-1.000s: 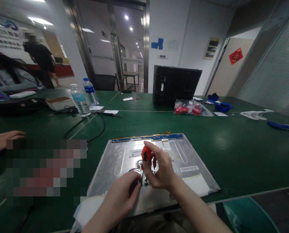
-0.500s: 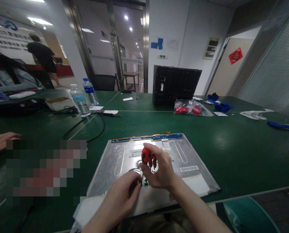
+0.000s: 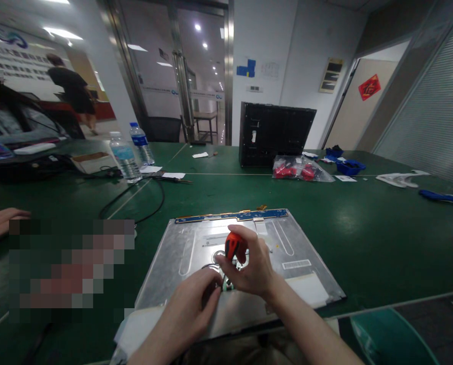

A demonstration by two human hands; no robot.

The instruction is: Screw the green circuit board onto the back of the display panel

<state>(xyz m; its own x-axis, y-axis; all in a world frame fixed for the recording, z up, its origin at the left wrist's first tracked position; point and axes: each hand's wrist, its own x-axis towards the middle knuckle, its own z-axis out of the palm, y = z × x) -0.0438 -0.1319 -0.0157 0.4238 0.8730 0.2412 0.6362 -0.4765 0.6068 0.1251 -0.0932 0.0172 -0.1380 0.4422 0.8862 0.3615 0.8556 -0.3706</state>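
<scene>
A silvery metal display panel [image 3: 167, 253] lies flat in front of me, with a long blue circuit strip [image 3: 226, 218] along its far edge. My right hand [image 3: 257, 268] grips the red and black handle of a screwdriver [image 3: 233, 245]. The tool leans slightly, its thin shaft pointing down at a small green circuit board [image 3: 229, 285] mid-panel. Beside that board, my left hand [image 3: 194, 299] is closed, thumb and fingers pressed together close to the shaft's lower end. What those fingers pinch is hidden, and so is the screwdriver's tip.
A black monitor casing [image 3: 275, 134] stands at the back, a bag of red parts [image 3: 302, 171] before it. Water bottles [image 3: 125, 158] and a black cable [image 3: 163, 200] are at left, near another person's hand [image 3: 5, 223]. Blue and white plastic pieces [image 3: 401, 179] lie at right.
The screwdriver handle has tilted a little to the right, and my right fingers have shifted around it. My left hand stays put. A person in the background has moved slightly right.
</scene>
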